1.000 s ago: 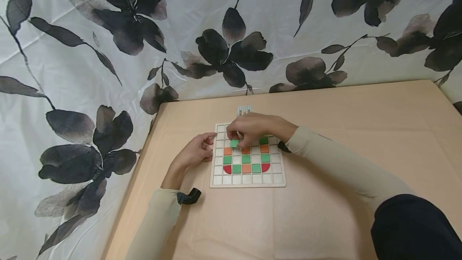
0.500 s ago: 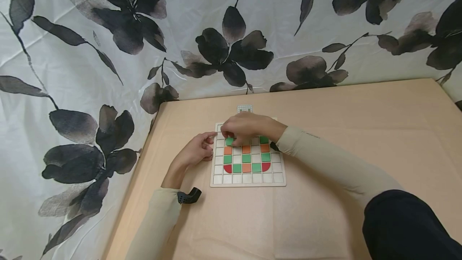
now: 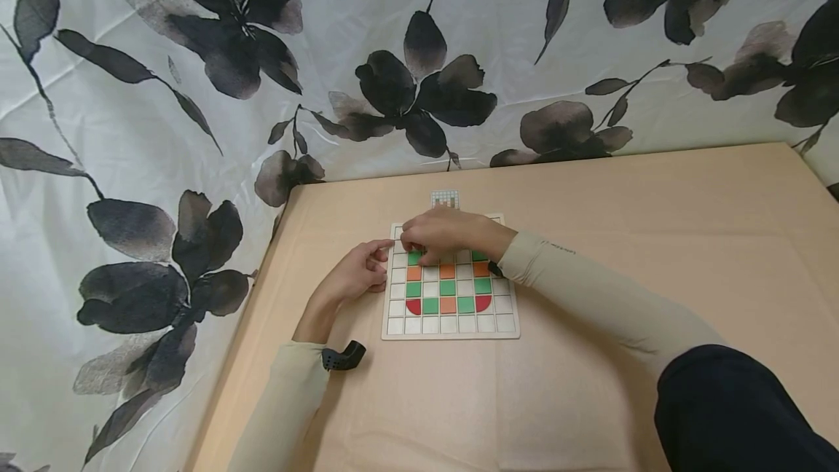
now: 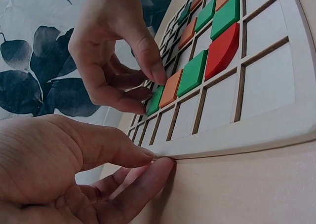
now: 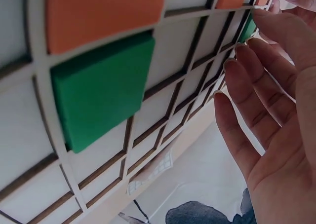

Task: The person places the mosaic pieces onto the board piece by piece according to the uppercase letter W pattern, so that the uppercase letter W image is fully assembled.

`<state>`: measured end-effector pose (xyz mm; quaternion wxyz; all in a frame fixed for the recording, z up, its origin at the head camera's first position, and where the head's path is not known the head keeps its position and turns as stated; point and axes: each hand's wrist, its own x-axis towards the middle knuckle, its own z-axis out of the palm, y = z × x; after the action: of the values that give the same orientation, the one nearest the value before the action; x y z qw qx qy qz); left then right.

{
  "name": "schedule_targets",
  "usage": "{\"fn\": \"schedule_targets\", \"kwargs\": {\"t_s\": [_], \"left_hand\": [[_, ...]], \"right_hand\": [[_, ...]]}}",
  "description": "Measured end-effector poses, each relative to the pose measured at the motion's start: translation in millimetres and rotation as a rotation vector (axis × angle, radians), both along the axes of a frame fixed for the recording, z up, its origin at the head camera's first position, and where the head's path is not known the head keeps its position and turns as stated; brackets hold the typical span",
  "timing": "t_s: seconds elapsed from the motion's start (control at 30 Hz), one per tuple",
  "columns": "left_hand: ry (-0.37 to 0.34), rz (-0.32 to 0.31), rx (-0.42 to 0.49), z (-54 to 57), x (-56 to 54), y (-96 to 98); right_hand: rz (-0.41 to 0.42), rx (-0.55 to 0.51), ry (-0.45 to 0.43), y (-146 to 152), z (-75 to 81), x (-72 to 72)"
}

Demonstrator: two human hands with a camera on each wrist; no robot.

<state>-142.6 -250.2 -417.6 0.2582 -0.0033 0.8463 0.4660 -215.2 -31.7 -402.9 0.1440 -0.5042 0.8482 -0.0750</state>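
A white grid board lies on the table, with green, orange and red tiles in several of its cells. My right hand reaches over its far part. Thumb and fingertips pinch a green square tile, which sits in a cell at the end of a column, beside an orange tile. In the right wrist view that tile is mostly hidden behind the fingers. At the board's left edge, my left hand grips the rim between thumb and index finger; its other fingers curl below.
Behind the board lies a small card printed with a grid pattern. A white cloth with dark flowers hangs beyond the back and left edges of the wooden table.
My right hand has moved left and a little down, bringing the green tile from above the board into a cell of the left column. The left hand keeps its place.
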Motion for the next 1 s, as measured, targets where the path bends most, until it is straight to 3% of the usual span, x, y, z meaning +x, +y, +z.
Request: {"fn": "schedule_targets", "kwargs": {"t_s": [0.33, 0.63, 0.9, 1.0], "left_hand": [[0.001, -0.005, 0.008, 1.4, 0.3, 1.2], [0.008, -0.028, 0.002, 4.3, -2.3, 1.3], [0.110, -0.075, -0.059, 19.0, -5.5, -8.5], [0.186, -0.082, -0.090, 25.9, -6.8, -12.5]], "right_hand": [[-0.039, -0.060, -0.093, 10.6, -0.6, -2.7], [-0.066, -0.131, -0.163, 53.9, 0.4, -6.3], [-0.161, -0.163, -0.214, 105.4, 6.3, 3.3], [-0.214, -0.173, -0.210, 126.6, 6.9, 9.0]]}}
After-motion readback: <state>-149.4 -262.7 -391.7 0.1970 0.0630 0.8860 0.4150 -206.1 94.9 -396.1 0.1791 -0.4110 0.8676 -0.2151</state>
